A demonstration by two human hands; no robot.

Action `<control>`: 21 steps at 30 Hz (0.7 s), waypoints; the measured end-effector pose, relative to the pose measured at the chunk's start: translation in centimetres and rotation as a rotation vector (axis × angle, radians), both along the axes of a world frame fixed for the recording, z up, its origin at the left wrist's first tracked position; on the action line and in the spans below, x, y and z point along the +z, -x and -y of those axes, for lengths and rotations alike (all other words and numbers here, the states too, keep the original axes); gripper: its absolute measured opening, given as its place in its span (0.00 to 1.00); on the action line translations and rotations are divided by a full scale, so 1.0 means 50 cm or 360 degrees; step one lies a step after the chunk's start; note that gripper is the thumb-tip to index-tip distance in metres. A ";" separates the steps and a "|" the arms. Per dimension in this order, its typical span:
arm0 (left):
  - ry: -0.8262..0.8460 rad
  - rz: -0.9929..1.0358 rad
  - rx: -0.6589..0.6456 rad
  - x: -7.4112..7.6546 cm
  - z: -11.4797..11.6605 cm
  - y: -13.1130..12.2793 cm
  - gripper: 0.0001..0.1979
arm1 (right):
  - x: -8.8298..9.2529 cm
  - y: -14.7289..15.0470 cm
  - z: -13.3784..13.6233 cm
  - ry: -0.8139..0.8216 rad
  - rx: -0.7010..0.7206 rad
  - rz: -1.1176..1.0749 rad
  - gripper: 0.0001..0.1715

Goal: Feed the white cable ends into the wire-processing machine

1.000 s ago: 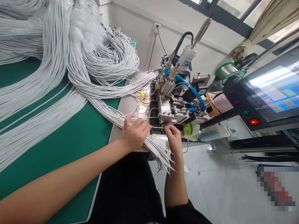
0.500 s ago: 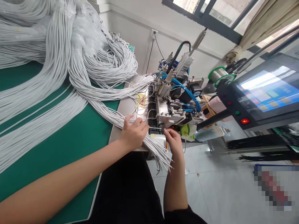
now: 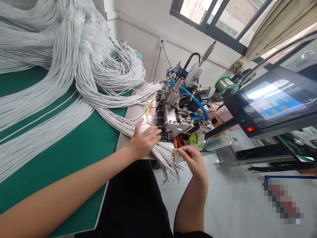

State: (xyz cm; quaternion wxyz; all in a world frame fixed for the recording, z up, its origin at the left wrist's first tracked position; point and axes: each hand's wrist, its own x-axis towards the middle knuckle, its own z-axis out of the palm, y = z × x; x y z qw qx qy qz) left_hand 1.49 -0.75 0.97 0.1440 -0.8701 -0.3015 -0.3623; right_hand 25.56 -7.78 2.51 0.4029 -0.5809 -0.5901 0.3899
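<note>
My left hand [image 3: 144,140] lies over a bundle of thin white cables [image 3: 165,162], its fingers stretched out toward the machine. The cable ends fan out below that palm and hang past the metal plate's front edge; some tips look dark. To the right, my right hand [image 3: 194,159] pinches the end of one white cable [image 3: 174,148] between thumb and fingertips. Just beyond both hands stands a metal machine [image 3: 173,114] with blue air hoses. Several single cables run into the black row [image 3: 160,115] along its left side.
Large heaps of white cables [image 3: 64,56], partly in plastic, cover the green table [image 3: 81,158]. A touch screen panel [image 3: 274,99] with a lit red switch [image 3: 250,129] juts in from the right. Behind it sits a wire spool [image 3: 226,85]. Red wires [image 3: 178,141] show beside the machine.
My right hand has drawn away from the machine's front, toward me and slightly right, with the cable end in its pinch. My left fingers reach out a little straighter over the bundle.
</note>
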 end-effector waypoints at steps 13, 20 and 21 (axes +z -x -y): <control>-0.0212 -0.0014 -0.0274 0.007 -0.002 0.010 0.12 | -0.042 0.061 -0.115 -0.0099 -0.0280 -0.0876 0.20; -0.0153 -0.0003 -0.0050 0.015 0.006 0.004 0.10 | -0.050 0.050 -0.110 -0.0210 -0.0308 -0.0595 0.15; -0.0156 0.0004 -0.0008 0.016 0.007 0.002 0.10 | -0.051 0.046 -0.109 -0.0239 -0.0323 -0.0434 0.13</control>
